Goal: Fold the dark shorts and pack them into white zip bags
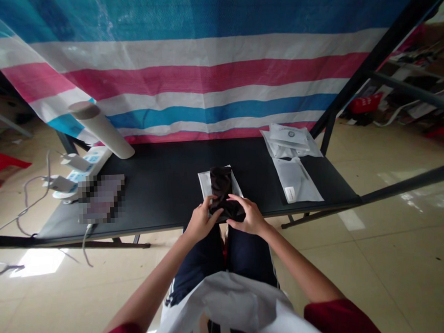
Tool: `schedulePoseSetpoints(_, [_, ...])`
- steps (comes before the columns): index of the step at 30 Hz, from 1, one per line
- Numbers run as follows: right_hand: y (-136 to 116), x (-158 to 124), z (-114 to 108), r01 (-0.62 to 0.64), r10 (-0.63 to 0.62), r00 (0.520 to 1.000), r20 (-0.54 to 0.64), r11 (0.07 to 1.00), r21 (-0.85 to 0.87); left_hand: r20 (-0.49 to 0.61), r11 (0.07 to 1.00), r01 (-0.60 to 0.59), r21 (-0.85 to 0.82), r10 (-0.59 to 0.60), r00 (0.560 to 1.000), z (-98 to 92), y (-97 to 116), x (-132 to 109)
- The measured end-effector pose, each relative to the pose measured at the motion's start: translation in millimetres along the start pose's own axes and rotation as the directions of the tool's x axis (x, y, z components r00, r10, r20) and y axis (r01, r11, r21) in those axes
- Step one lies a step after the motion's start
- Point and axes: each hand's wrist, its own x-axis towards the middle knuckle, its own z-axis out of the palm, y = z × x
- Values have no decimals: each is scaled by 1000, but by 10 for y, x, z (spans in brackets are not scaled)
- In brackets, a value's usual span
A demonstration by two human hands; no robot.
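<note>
The view is taken from the person's head, directed forward and down onto the bench (160, 181), left hand (203, 220) and right hand (248, 216).

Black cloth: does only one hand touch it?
No, the left hand and the right hand both rest on the black cloth.

A woven tarp (203, 74) hangs in broad horizontal bands of blue, white and pinkish red, and the table top (171, 173) below it is plain black. A near-black cloth (222, 191) with a faint sheen lies on a pale silver pouch (204, 184). The sleeves (341, 319) are dark red, the trousers (250, 256) navy with white side stripes, and the plastic bag (220, 304) across the lap is white. A bright red stool (4, 166) stands off to the left.
</note>
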Motion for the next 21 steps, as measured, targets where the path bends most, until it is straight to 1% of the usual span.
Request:
schedulePoseSetpoints(2, [4, 43, 76, -79, 76, 993, -91, 997, -26, -61, 996, 87, 4, -87, 994, 43, -10, 128])
schedulePoseSetpoints(4, [-4, 96, 129, -109, 98, 978, -186, 993, -49, -101, 992, 126, -4, -126, 987, 78, -31, 262])
schedulePoseSetpoints(6, [-26, 139, 148, -96, 58, 959, -277, 987, -127, -111, 989, 149, 2, -148, 983, 96, -55, 386])
schedulePoseSetpoints(7, [-41, 154, 148, -75, 16, 955, -297, 979, -188, -109, 986, 163, 19, -160, 981, 99, -66, 442])
schedulePoseSetpoints(8, [-55, 166, 145, -42, -33, 958, -283, 967, -252, -104, 983, 177, 45, -172, 980, 98, -76, 491])
schedulePoseSetpoints(9, [-68, 174, 142, 6, -82, 969, -234, 952, -307, -100, 979, 191, 75, -183, 978, 96, -86, 533])
schedulePoseSetpoints(11, [-83, 191, 150, 115, -158, 983, -89, 921, -372, -88, 970, 213, 118, -203, 975, 90, -109, 595])
schedulePoseSetpoints(13, [-83, 220, 173, 167, -178, 984, 9, 902, -398, -76, 968, 224, 110, -217, 973, 89, -137, 624])
schedulePoseSetpoints(16, [-76, 310, 193, 155, -146, 988, 54, 892, -425, -75, 981, 194, -8, -194, 978, 105, -184, 597])
schedulePoseSetpoints(19, [-83, 483, 142, 148, -117, 988, 97, 882, -446, -166, 981, 132, -139, -155, 974, 129, -212, 508])
schedulePoseSetpoints(21, [-80, 652, 71, 88, -52, 994, 95, 897, -433, -206, 969, 128, -213, -172, 963, 141, -219, 450])
